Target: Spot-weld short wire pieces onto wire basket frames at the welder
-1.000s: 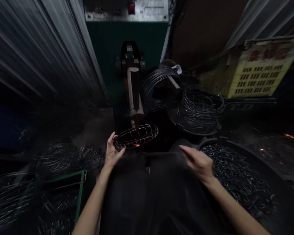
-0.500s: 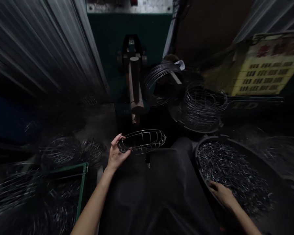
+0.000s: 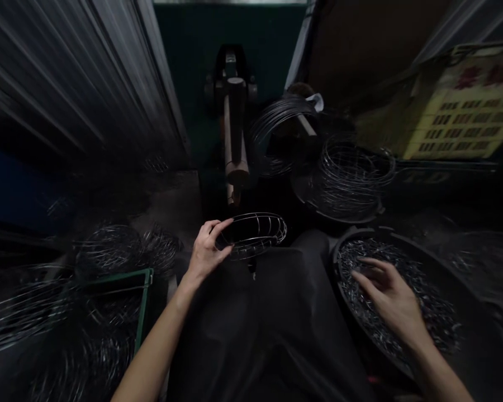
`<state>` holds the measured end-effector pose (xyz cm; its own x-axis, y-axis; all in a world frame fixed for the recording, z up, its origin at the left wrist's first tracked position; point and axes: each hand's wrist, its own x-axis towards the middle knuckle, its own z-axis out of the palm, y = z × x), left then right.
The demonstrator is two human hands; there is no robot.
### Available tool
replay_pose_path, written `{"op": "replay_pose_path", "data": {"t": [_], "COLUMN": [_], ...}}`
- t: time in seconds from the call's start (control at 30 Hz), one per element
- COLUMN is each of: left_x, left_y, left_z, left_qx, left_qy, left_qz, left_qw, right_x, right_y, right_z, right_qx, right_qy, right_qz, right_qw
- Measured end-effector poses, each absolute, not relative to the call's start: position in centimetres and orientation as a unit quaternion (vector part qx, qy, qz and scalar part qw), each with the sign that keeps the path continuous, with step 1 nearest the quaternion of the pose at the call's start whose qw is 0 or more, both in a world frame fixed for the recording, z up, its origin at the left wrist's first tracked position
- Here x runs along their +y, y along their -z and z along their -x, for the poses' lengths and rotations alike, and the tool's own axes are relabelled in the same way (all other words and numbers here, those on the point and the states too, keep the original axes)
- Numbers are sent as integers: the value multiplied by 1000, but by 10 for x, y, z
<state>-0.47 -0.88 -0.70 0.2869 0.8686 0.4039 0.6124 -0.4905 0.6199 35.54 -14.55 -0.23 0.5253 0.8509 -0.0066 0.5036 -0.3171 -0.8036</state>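
Note:
A round cage-like wire frame (image 3: pixel 257 237) is tilted in front of my lap. My left hand (image 3: pixel 205 248) grips its left side between the thumb and fingers. My right hand (image 3: pixel 392 296) hovers over a wide black tub (image 3: pixel 475 335) of small shiny metal pieces (image 3: pixel 433 318). Its thumb and forefinger are apart, and no piece shows between them, though the light is dim. Just beyond the wire frame, the cylindrical arm (image 3: pixel 236 134) of a green machine (image 3: pixel 184 50) reaches toward me.
Wire coils (image 3: pixel 280 120) hang right of the machine arm, with more wire rings (image 3: pixel 352 173) in a black container. A green crate (image 3: pixel 145 301) and bundled wire parts (image 3: pixel 109 248) stand at left. A yellow crate (image 3: pixel 465 125) is at back right. A dark apron (image 3: pixel 272 324) covers my lap.
My right hand has risen from the tub's near edge to above the metal pieces, its fingers spreading. My left hand has shifted slightly right with the wire frame. The view has tilted a little.

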Motion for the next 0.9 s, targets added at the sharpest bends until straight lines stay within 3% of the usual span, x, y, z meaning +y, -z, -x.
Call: {"op": "replay_pose_path", "data": {"t": [0.07, 0.17, 0.23, 0.4, 0.47, 0.9], "left_x": [-8, -9, -11, -15, -16, -5], "left_y": [6, 2, -1, -7, -7, -1], "left_z": [2, 0, 2, 9, 11, 12], "left_qx": [473, 468, 466, 472, 474, 468], "left_qy": [-352, -332, -320, -313, -319, -348], "left_qz": [-790, -806, -814, -813, -807, -787], "left_qw": [166, 145, 134, 136, 147, 200], "right_x": [-116, -74, -51, -19, -16, -9], "right_y": [-28, -56, -62, -45, -36, -23], "right_z": [-314, -260, -234, -203, -199, -204], "right_qx": [-516, -651, -726, -875, -892, -887], "right_qy": [-325, -416, -357, -11, 66, 213], "right_qz": [681, 539, 494, 454, 428, 343], "right_qw": [406, 337, 317, 167, 131, 226]}}
